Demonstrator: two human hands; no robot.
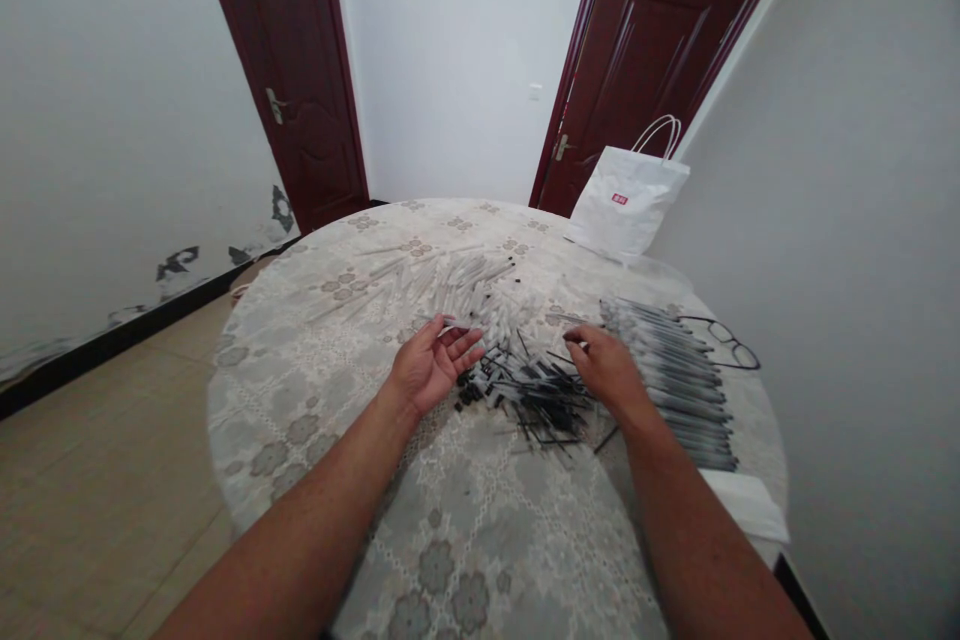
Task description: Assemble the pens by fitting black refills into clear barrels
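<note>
My left hand (435, 365) is palm up over the left side of a heap of pen parts, its fingers stretched out and apart. A small pale piece shows by its thumb tip; whether it is held I cannot tell. My right hand (606, 370) has thumb and fingers pinched together at the heap's right side, and what lies between them is too small to make out. Thin black pen refills (551, 395) lie jumbled between the hands, with small black caps (471, 390) at their left. Clear pen barrels (457, 280) spread out behind.
Assembled-looking pens (686, 390) lie in a row at the right, beside eyeglasses (735, 348). A white paper bag (630, 200) stands at the table's back right. Patterned cloth covers the round table (300, 440). A folded white item (742, 505) rests at the right edge.
</note>
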